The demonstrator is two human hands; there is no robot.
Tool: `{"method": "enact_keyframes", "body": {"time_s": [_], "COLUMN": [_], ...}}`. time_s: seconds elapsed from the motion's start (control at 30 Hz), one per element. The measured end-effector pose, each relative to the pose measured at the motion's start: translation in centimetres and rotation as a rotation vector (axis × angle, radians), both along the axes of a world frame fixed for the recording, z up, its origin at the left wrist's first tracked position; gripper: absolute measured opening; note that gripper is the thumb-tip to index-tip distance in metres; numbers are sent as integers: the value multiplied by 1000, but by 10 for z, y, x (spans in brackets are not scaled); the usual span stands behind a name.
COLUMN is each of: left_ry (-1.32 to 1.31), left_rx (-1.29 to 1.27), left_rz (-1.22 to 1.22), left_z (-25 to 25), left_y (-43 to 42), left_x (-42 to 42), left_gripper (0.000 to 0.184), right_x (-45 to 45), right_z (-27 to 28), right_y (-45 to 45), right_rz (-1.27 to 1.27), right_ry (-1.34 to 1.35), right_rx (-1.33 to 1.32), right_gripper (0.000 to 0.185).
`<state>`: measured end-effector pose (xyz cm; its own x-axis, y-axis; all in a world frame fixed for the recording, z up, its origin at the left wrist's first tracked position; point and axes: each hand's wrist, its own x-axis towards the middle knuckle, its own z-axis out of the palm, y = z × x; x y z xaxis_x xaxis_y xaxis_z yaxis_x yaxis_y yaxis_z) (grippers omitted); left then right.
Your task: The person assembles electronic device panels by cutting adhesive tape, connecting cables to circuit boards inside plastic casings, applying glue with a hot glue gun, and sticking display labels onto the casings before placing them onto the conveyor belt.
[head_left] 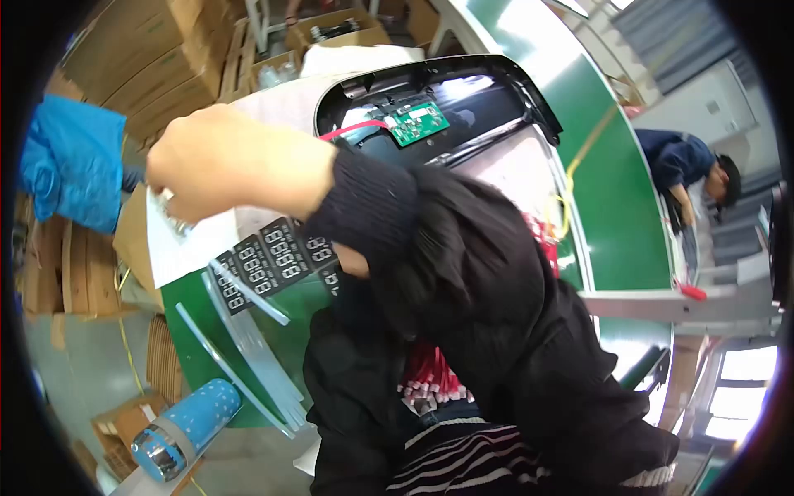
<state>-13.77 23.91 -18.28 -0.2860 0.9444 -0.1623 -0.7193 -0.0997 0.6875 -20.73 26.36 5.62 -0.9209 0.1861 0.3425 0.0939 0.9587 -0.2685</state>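
Basically, R hand [203, 165] has fingers curled narrow by small shiny bits [177, 221] over white sheet [186, 252]; can't tell if gripping. L hand [351, 260] mostly hidden behind R sleeve [368, 202], fingers' state unclear. Nearby: digit panels [263, 260], then clear strips [252, 351]. Farther out: blk housing [488, 95] w/ green PCB [420, 124] & red wire [356, 129] inside; blue bottle [198, 413] near tbl edge [194, 347].

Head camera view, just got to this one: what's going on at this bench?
The person's right hand is curled over a white sheet, with something small and pale at its fingers, too small to identify. The left hand is mostly hidden behind the right sleeve. A green circuit board with a red wire sits in a black shell. Digit display panels and clear strips lie nearby.
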Motion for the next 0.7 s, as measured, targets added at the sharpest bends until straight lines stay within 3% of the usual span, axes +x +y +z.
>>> {"method": "enact_keyframes", "body": {"time_s": [0.03, 0.1, 0.2, 0.33, 0.5, 0.53, 0.6, 0.7], "left_ry": [20, 72, 146, 136, 13, 376, 883, 608], "left_rx": [-8, -13, -19, 30, 281, 159, 60, 173], "left_rz": [30, 81, 133, 101, -137, -223, -285, -333], "left_z": [12, 33, 54, 78, 74, 62, 37, 39], "left_y": [8, 29, 62, 117, 191, 216, 262, 265], "left_x": [17, 53, 110, 183, 263, 279, 308, 335], "left_gripper": [30, 28, 26, 24, 35, 51, 56, 37], "right_x": [19, 60, 117, 198, 263, 274, 290, 314], "right_z": [2, 7, -9, -30, -53, -56, -61, -68], "right_y": [-9, -21, -34, -55, -108, -119, -138, -168], "right_rz": [-26, -74, -245, -409, -373, -356, -377, -584], "right_ry": [-8, 356, 480, 474, 461, 390, 318, 405], "right_rx": [16, -129, -252, -216, -304, -251, -179, -161], "right_gripper": [25, 18, 12, 12, 16, 19, 22, 27]}}
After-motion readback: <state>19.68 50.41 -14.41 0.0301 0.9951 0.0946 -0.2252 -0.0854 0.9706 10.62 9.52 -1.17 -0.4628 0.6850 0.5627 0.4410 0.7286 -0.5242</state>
